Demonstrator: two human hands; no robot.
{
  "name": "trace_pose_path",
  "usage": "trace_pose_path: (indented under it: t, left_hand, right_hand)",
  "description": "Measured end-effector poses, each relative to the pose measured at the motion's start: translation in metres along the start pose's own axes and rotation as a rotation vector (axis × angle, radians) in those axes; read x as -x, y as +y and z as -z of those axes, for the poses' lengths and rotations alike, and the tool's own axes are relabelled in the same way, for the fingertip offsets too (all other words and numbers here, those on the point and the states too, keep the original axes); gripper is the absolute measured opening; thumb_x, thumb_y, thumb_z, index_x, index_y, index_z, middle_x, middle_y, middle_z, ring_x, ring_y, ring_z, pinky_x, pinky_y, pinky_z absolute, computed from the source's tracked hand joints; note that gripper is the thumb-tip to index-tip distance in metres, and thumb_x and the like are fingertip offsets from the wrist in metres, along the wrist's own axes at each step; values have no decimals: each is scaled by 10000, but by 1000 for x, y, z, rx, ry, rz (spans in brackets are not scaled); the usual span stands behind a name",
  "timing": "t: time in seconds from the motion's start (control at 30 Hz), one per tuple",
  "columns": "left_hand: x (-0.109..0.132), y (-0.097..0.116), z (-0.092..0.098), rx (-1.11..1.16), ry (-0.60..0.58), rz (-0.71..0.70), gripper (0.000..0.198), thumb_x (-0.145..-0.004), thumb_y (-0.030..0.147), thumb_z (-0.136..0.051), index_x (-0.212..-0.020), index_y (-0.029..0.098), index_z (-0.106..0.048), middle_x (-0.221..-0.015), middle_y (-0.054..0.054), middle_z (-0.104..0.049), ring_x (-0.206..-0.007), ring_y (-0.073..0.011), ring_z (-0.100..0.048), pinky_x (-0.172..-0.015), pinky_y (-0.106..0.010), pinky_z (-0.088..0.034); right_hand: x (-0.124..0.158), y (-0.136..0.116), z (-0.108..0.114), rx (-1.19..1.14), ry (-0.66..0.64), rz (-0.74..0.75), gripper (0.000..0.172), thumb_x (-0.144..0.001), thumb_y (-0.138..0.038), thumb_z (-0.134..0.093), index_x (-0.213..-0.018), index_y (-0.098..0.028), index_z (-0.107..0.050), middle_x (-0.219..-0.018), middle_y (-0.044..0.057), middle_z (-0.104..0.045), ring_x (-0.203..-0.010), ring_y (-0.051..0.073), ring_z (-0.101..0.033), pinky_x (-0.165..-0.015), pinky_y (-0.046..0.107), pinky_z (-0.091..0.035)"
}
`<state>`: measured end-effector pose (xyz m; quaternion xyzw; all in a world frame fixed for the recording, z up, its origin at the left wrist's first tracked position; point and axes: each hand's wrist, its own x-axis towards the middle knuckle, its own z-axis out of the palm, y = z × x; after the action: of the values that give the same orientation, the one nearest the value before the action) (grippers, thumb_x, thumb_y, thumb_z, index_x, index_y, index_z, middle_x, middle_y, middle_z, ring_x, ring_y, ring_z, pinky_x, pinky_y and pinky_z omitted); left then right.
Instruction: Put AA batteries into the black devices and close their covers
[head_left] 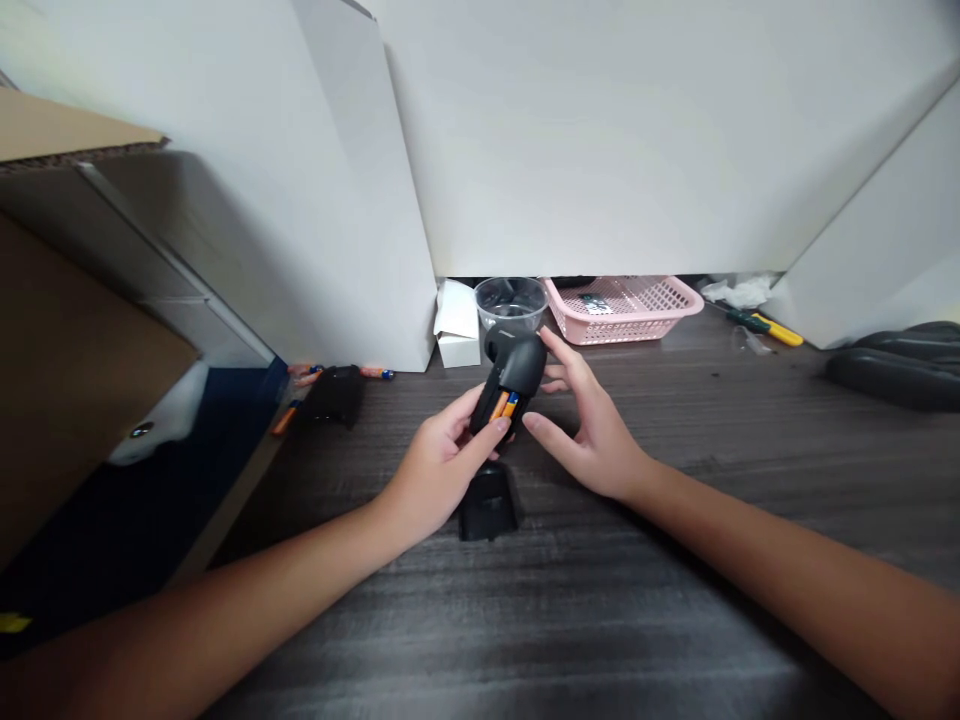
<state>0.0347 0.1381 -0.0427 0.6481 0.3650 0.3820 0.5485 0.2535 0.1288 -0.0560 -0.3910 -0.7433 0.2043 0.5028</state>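
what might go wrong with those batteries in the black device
The orange-and-blue batteries sit exposed in the open black handheld device, which is tilted in the left hand, so they might slip out. The loose battery lying near the edge of the table might roll off.

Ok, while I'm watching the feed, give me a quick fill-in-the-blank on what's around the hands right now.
The batteries in the black handheld device held by the left hand are orange and ____. The basket beyond the hands is ____. A clear plastic cup stands to the ____ of that basket.
Missing words: blue; pink; left.
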Motion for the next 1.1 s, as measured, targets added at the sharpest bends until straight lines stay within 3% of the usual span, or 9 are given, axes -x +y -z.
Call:
trace_pose_path:
  t: [0.13, 0.23, 0.4, 0.53, 0.7, 0.83, 1.1]
  left_hand:
    - [-1, -1, 2, -120, 22, -118, 499, -1003, 380, -725, -1487, 278, -657, -1496, -57, -687, -1397, -284, -620, -1229, -435, -455]
    - [-1, -1, 2, -189, 7, -148, 464, -1014, 370, -709, -1469, 283, -677, -1491, -58, -692, -1394, -283, -627, -1260, -463, -424]
    - [-1, 0, 2, -348, -14, -168, 457, -1045, 348, -659, -1499, 303, -641, -1464, -59, -697, -1349, -276, -641, -1223, -477, -439]
    - [0, 2, 2, -449, -35, -166, 370, -1064, 356, -615, -1423, 293, -682, -1307, -65, -739, -1229, -275, -674, -1121, -459, -494]
    - [0, 4, 2, -511, -61, -171, 334, -1071, 298, -586, -1394, 272, -667, -1263, -63, -710, -1220, -268, -648, -1106, -448, -482]
    - [0, 2, 3, -518, -70, -168, 359, -1076, 285, -578, -1430, 266, -632, -1292, -66, -686, -1249, -260, -626, -1128, -448, -463]
    - [1, -2, 4, -535, -33, -211, 362, -1090, 350, -570, -1444, 280, -600, -1307, -71, -662, -1273, -258, -607, -1147, -455, -451]
  right_hand:
    - [1, -1, -2, -62, 16, -130, 918, -977, -449, -736, -1704, -317, -193, -1456, 135, -658, -1207, 319, -702, -1043, 564, -587]
    - [1, -1, -2, -87, 31, -189, 921, -968, -485, -747, -1695, -304, -211, -1241, 105, -750, -1022, 296, -744, -966, 548, -623]
    - [0, -3, 0, -62, 46, -155, 891, -947, -454, -777, -1668, -298, -278, -1416, 137, -677, -1032, 292, -737, -906, 512, -646]
    - [3, -7, -4, -73, 41, -174, 873, -951, -453, -773, -1663, -309, -289, -1373, 125, -694, -1000, 283, -735, -911, 509, -644]
    - [9, -9, -16, -144, 87, -241, 711, -1066, -509, -584, -1673, -311, -273, -1450, 121, -640, -1266, 303, -666, -999, 496, -623]
    - [10, -6, -20, -166, 73, -235, 731, -1070, -500, -578, -1684, -301, -236, -1471, 129, -612, -1373, 306, -605, -1032, 486, -618]
    - [8, -7, -22, -193, 28, -228, 781, -1076, -401, -583, -1713, -325, -137, -1286, 125, -677, -1087, 281, -727, -784, 430, -688]
